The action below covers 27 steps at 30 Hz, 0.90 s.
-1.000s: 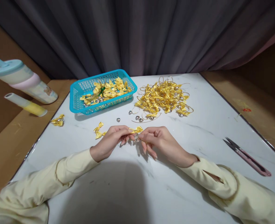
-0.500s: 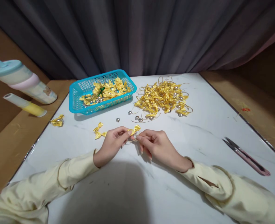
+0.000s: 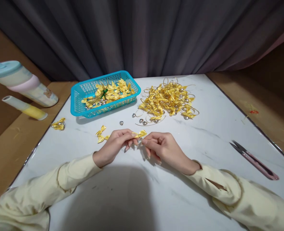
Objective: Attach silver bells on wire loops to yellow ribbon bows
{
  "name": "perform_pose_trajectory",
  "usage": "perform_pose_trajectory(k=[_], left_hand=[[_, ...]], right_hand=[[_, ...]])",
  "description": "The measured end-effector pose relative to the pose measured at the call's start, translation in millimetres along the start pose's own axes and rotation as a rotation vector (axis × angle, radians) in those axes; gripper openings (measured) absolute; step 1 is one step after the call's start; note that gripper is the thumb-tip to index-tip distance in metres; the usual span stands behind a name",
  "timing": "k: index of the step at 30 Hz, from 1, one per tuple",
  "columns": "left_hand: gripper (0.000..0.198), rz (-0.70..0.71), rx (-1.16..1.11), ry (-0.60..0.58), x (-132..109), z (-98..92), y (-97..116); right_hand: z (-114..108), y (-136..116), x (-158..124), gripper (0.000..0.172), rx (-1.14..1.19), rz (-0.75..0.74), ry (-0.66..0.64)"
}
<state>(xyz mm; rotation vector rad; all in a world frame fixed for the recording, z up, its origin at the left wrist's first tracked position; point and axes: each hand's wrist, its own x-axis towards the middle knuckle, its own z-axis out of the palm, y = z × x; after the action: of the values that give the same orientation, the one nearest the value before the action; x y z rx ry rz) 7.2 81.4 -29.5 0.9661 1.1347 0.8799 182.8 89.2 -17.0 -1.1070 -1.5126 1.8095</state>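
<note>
My left hand (image 3: 115, 144) pinches a yellow ribbon bow (image 3: 141, 133) between thumb and fingers, in front of me over the table. My right hand (image 3: 164, 147) is closed at the bow's lower right, its thumb and forefinger together at a small silvery bell (image 3: 140, 138) under the bow; whether they grip the bell or a thin cord is too small to tell. Left of my left hand lie two loose yellow bows (image 3: 101, 134). Just beyond the hands are a single silver bell (image 3: 121, 123) and a pair of silver bells (image 3: 143, 122).
A blue basket (image 3: 105, 110) of bows, bells and cords stands at the back. Right of it is a heap of yellow bows with gold cords (image 3: 168, 98). Thread snips (image 3: 253, 160) lie at right, a bow bundle (image 3: 58, 124) at left. A tumbler (image 3: 26, 83) and a roll (image 3: 25, 108) are beyond the left edge.
The bow between my hands has turned and shows more of its loops. My left fingers have shifted slightly, and the loop of cord below the bow is less visible.
</note>
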Motion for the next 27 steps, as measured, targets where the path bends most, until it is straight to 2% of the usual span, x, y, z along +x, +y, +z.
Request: perform_pose_trajectory(k=[27], left_hand=[[0.019,-0.024,0.007,0.008,0.7,1.4,4.3]], right_hand=[[-1.9,2.7,1.2,0.021,0.116,0.025,-0.041]])
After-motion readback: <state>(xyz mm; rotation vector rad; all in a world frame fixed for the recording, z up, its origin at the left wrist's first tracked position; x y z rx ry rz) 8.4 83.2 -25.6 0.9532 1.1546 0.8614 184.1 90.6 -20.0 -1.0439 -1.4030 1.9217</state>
